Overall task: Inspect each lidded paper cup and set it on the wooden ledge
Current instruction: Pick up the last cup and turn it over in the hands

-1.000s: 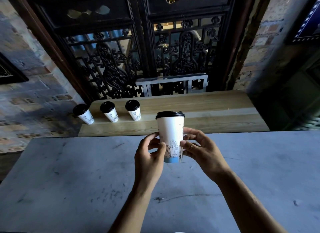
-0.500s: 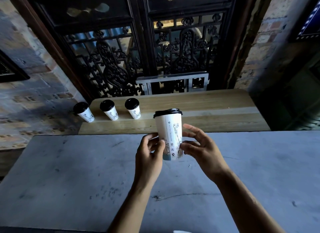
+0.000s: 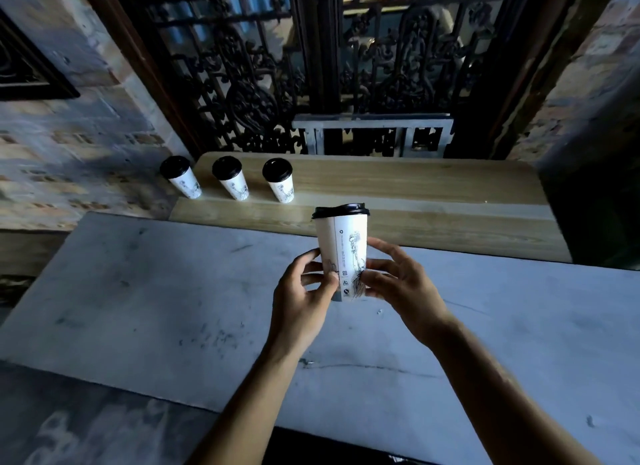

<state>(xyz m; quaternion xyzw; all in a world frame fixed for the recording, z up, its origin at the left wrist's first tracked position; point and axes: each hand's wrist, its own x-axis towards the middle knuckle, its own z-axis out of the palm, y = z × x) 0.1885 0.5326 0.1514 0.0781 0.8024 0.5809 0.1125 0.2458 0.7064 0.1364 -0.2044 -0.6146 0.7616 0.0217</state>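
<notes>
A white paper cup (image 3: 343, 246) with a black lid and line drawings is held upright above the grey table, tilted slightly left. My left hand (image 3: 301, 295) grips its lower left side and my right hand (image 3: 398, 284) its lower right side, fingertips on the cup wall. The cup's seam and small printed symbols face me. Three more lidded cups stand in a row at the left end of the wooden ledge (image 3: 433, 187): left cup (image 3: 181, 177), middle cup (image 3: 232, 178), right cup (image 3: 280, 180).
The grey stone table (image 3: 156, 291) lies under my hands, and the ledge runs along its far edge. Behind the ledge stands a black ornate iron grille (image 3: 311, 66). Brick walls flank both sides.
The cup has been turned in my fingers: the blue-based drawing rotated away and the seam with printed symbols now faces me. Both hands stay around its lower part.
</notes>
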